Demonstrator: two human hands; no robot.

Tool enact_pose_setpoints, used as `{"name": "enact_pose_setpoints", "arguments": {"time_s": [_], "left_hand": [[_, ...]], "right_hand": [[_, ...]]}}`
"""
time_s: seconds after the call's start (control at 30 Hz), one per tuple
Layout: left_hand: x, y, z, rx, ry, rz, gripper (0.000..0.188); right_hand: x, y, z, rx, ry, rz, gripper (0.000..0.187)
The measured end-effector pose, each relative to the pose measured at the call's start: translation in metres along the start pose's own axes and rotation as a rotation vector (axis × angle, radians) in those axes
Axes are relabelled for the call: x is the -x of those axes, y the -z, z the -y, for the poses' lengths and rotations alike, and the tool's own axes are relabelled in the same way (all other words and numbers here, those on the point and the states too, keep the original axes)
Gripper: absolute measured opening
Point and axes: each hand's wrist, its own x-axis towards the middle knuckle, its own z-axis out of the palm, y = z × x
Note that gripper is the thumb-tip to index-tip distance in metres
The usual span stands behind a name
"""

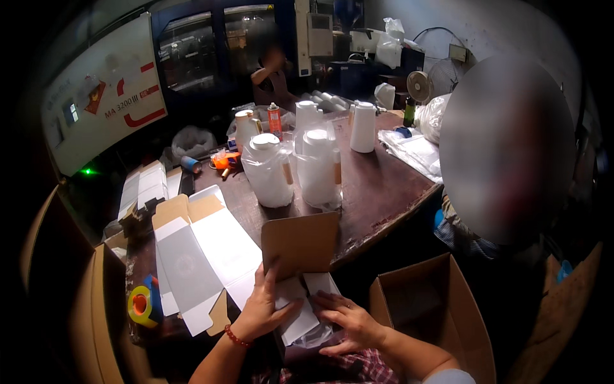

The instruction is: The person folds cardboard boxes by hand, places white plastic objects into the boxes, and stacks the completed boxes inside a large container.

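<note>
In front of my body stands a small carton box (299,242), its brown-lined lid raised at the far side. My left hand (263,306), with a red bead bracelet, grips the box's left side; its fingers reach along the lid and its thumb rests on a white flap (292,320). My right hand (352,323) lies over the right side with fingers stretched across the other white flap (320,281). Clear plastic wrapping (316,335) shows inside the opening near me. What the wrapping covers is hidden.
Several white jugs stand on the dark table (368,185), two in plastic bags, including a bagged jug (267,176). Flattened cartons (192,262) and yellow tape (137,306) lie left. A large open carton (435,301) sits right. Another person (272,73) is across the table.
</note>
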Motion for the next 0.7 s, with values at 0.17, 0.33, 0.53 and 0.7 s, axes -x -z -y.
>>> {"name": "enact_pose_setpoints", "arguments": {"time_s": [0.17, 0.33, 0.53, 0.7], "left_hand": [[0.007, -0.005, -0.011, -0.031, -0.021, -0.043, 0.090], [0.017, -0.007, 0.001, 0.061, -0.299, -0.197, 0.040], [0.029, -0.007, 0.005, 0.049, -0.359, -0.086, 0.031], [0.039, 0.017, -0.015, 0.049, -0.100, 0.061, 0.039]], "right_hand": [[0.001, -0.002, 0.006, -0.005, -0.159, 0.000, 0.067], [0.007, -0.010, -0.005, -0.073, -0.144, -0.072, 0.044], [0.034, -0.026, -0.027, -0.364, -0.346, -0.226, 0.018], [0.054, -0.031, -0.035, -1.185, -0.523, -0.757, 0.019]]}}
